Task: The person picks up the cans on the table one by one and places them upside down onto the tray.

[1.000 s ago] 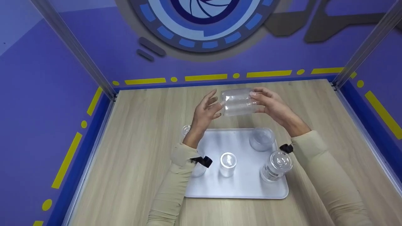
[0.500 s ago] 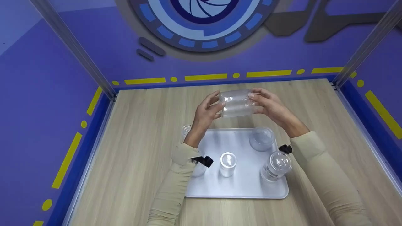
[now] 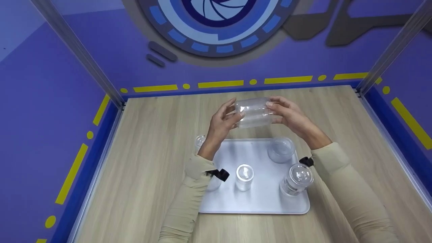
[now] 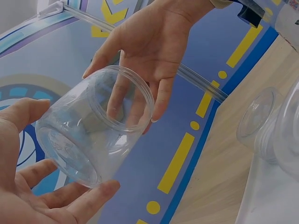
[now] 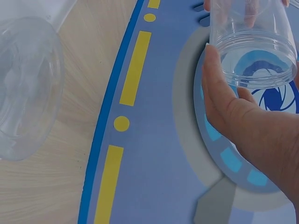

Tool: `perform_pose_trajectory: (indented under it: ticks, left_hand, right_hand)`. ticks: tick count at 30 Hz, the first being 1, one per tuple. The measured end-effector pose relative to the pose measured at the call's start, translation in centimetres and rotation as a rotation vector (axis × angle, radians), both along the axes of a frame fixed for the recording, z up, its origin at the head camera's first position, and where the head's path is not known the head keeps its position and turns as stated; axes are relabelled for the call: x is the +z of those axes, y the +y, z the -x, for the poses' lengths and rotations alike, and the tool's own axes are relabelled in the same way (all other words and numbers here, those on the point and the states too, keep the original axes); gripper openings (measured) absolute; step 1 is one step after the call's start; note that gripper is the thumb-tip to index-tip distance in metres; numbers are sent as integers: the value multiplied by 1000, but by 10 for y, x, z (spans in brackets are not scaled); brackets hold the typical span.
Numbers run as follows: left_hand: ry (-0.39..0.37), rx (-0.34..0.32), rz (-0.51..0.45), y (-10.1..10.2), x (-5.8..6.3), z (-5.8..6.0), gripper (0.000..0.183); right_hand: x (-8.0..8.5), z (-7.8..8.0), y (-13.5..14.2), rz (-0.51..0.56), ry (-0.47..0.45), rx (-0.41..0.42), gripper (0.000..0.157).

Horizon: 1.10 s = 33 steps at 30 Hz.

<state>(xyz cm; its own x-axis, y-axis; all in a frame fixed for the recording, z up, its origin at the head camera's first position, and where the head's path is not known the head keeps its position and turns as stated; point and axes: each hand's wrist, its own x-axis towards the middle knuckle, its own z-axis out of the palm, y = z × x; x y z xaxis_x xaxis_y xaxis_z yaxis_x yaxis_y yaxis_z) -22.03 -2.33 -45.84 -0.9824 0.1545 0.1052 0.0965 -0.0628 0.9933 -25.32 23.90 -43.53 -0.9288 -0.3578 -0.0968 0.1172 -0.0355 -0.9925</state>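
Observation:
A clear plastic jar [image 3: 253, 119] lies sideways in the air between the two hands, beyond the tray. The left hand [image 3: 221, 123] holds its base end, thumb on the near side. At the other end the right hand [image 3: 292, 114] grips around the mouth. The left wrist view shows the jar [image 4: 93, 126] with its ridged mouth uncapped, turned towards the right hand [image 4: 154, 44], whose fingers lie along the far side of the rim. In the right wrist view the thread below the jar's rim [image 5: 259, 74] shows.
A white tray [image 3: 263, 204] sits below the hands on a wood-grain table [image 3: 152, 152]. On it stand a small jar [image 3: 244, 179], a labelled jar [image 3: 296, 180] and a wide jar [image 3: 281, 151]. The left arm partly hides other clear containers. Purple walls enclose the table.
The left hand has moved from beside the jar's base to holding it. The jar has shifted slightly left and down with the right hand.

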Motion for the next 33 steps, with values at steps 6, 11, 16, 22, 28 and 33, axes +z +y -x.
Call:
perform_pose_trajectory:
  ticks: [6,11,16,22,28,33]
  left_hand:
    - [16,18,12,0,1,-1,71]
    - [25,34,41,-1,2,-2,70]
    - [39,63,91,-4,4,-3,68]
    - [49,77,141,-7,6,-5,68]
    - [40,104,202,-8,9,-6,68]
    - [33,142,250,-9,11,-7,68]
  right_hand:
    - [1,0,-1,-20,8,11,55]
    - [2,0,1,-74,29,31,61]
    - [2,-1,3,-108,42,38,64]
    - [3,0,7,-136,79,25,60]
    - [5,-2,16,-190,115,15,61]
    - [5,-4,25,-250,132,6,63]
